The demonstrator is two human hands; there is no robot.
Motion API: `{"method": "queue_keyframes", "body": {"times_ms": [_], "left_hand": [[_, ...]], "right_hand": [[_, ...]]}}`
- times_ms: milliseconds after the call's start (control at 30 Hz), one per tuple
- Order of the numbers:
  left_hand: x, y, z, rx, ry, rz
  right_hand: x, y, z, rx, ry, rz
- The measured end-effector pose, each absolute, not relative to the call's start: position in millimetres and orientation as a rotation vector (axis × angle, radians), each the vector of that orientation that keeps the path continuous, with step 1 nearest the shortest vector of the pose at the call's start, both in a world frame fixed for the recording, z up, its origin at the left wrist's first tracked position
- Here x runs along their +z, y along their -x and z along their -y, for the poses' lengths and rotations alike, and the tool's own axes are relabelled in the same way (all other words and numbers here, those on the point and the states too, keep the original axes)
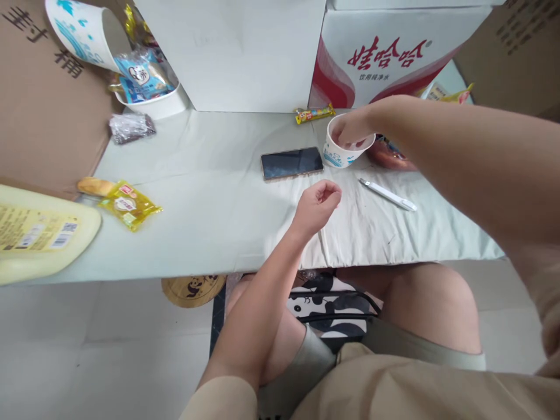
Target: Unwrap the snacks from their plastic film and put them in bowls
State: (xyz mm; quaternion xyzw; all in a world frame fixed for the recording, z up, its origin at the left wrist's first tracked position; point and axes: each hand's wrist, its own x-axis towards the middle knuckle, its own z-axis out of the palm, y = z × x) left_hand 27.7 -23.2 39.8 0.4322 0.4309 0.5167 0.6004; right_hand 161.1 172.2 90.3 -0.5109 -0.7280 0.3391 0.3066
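Note:
My right hand (353,125) reaches down into a white paper cup (340,157) with blue print. The cup wall hides most of its fingertips, so what they hold, if anything, does not show. Loosely curled above the cloth, my left hand (317,205) has its fingers closed and nothing visible in them. A dark-screened phone (292,163) lies just left of the cup. In front of the cup rests a white utility knife (387,195). Behind the phone is a small yellow snack stick (314,113).
Cardboard boxes (385,52) line the back. On the left are a tipped paper cup (81,35), a white tub of snacks (161,105), a dark wrapped snack (131,128), a yellow snack packet (129,204) and a pale yellow bottle (44,233). A reddish bowl (391,156) sits partly behind my right arm.

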Motion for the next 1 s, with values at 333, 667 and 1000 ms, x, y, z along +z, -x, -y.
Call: {"method": "queue_keyframes", "body": {"times_ms": [333, 667, 1000], "left_hand": [[45, -23, 28, 1.150, -1.032, -1.182], [34, -7, 26, 1.270, -0.914, -1.128], [68, 74, 37, 1.799, 0.242, -0.591]], "right_hand": [[111, -193, -29, 0.382, 1.378, 2.160], [113, -110, -6, 0.623, 1.008, 2.438], [88, 51, -33, 0.312, 1.017, 2.798]]}}
